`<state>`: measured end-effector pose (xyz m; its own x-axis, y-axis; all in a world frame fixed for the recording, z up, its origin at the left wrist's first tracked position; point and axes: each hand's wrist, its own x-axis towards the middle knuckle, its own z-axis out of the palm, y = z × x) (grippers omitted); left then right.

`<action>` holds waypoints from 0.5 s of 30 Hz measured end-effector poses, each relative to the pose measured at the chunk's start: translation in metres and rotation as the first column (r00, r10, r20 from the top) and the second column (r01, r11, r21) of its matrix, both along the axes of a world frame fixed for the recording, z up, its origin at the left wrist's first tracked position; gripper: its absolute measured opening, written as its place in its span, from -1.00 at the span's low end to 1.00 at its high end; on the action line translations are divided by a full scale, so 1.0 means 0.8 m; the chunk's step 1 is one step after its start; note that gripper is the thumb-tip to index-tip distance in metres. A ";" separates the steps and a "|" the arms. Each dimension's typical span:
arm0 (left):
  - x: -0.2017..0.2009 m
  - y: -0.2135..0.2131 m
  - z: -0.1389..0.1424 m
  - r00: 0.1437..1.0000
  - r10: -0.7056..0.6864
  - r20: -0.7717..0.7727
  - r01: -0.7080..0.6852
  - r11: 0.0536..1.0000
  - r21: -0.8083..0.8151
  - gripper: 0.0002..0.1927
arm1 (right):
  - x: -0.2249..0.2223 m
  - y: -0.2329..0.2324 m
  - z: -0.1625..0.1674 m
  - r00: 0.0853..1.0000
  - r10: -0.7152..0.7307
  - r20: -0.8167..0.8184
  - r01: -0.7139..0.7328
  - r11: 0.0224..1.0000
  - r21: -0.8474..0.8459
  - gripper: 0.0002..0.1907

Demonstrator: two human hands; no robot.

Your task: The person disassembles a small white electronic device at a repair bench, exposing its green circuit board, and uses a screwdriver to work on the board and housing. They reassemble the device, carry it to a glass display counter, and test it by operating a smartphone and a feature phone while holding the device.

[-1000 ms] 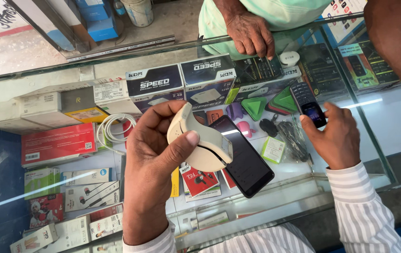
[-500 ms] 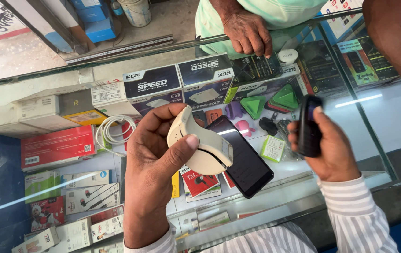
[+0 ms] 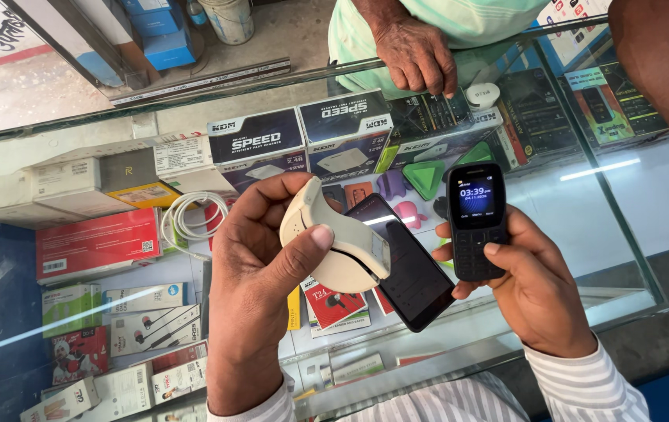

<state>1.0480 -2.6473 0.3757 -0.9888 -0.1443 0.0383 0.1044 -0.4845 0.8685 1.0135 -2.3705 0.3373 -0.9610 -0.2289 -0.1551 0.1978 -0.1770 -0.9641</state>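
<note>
Left hand (image 3: 260, 289): lower centre of the frame, its fingers are closing around a cream-coloured curved device (image 3: 334, 246), thumb pressing on its face.
Right hand (image 3: 541, 293): lower right, the fingers are wrapping a small black keypad phone (image 3: 475, 219), holding it upright with its screen glowing.
Black smartphone (image 3: 408, 270): lying tilted on the glass bench (image 3: 631, 195) between the two hands, partly under the cream device, screen dark.
Progress: by my judgement both items are already lifted and being looked over; neither is being set down yet.
Under the glass: boxed chargers (image 3: 303, 137), a white cable coil (image 3: 186, 219), earphone packs.
Far side: another person's hand (image 3: 416, 55) is resting on the bench edge, upper centre.
</note>
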 end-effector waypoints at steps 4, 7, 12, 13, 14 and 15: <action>0.001 -0.001 0.000 1.000 0.001 0.002 -0.001 1.000 0.007 -0.44 | 0.001 -0.005 0.001 1.000 0.013 0.002 -0.013 1.000 0.005 -0.42; 0.001 -0.002 0.000 1.000 0.002 -0.002 -0.002 1.000 0.002 -0.45 | 0.002 -0.006 0.000 1.000 0.018 -0.008 -0.018 1.000 0.017 -0.42; 0.002 -0.001 0.000 1.000 -0.002 -0.003 0.002 1.000 0.011 -0.45 | 0.002 -0.005 -0.004 1.000 0.008 -0.008 -0.008 1.000 0.021 -0.43; 0.001 -0.001 0.000 1.000 -0.005 -0.004 0.005 1.000 0.012 -0.45 | 0.001 -0.005 -0.004 1.000 0.006 -0.006 -0.006 1.000 0.021 -0.43; 0.001 -0.001 0.000 1.000 -0.005 -0.006 0.006 1.000 0.013 -0.44 | 0.001 -0.004 -0.005 1.000 0.009 -0.007 -0.009 1.000 0.022 -0.42; 0.002 -0.001 0.000 1.000 -0.006 -0.008 0.006 1.000 0.014 -0.44 | 0.001 -0.004 -0.005 1.000 0.012 -0.009 -0.012 1.000 0.022 -0.41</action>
<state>1.0492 -2.6483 0.3758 -0.9893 -0.1389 0.0446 0.1086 -0.4973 0.8608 1.0140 -2.3740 0.3332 -0.9596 -0.2371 -0.1512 0.1907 -0.1537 -0.9695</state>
